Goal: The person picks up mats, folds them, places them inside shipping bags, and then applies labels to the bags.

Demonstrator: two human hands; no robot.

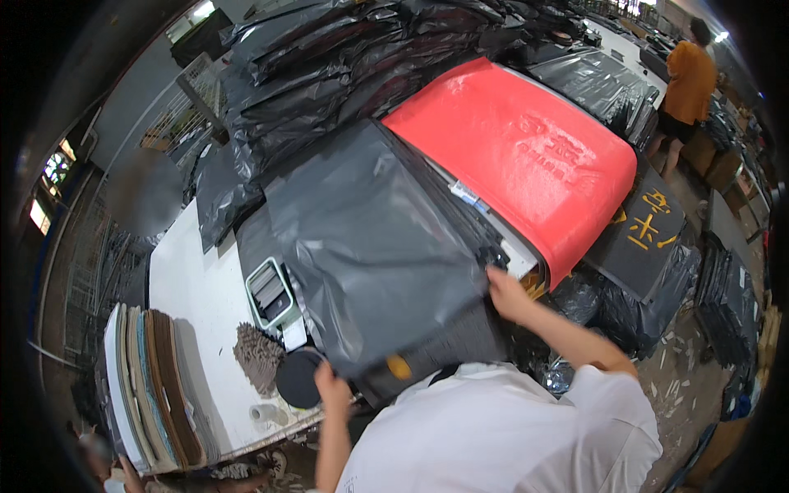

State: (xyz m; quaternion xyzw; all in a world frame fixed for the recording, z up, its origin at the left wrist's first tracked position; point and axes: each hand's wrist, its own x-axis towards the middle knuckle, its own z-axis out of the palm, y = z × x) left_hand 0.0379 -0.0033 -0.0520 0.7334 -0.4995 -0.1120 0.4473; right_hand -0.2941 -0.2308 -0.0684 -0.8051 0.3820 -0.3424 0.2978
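A large black plastic bag [370, 238] lies nearly flat before me, over a stack of dark flat sheets [431, 361]. My right hand [509, 294] is closed on its near right corner, beside the stack's edge. At the near left corner, my left hand [332, 389] pinches the bag's edge; its fingertips are partly hidden. Close to the left hand are a round black disc [299, 379] and a grey shaggy piece [257, 358]. A pale green basket [269, 292] holding small dark pieces stands left of the bag.
Black-bagged bundles [329, 90] are heaped at the back. A red sheet [518, 156] covers a pile to the right. Brown, beige and blue mats [160, 386] stand on the white table [185, 271] at left. A person in orange [689, 78] is far right.
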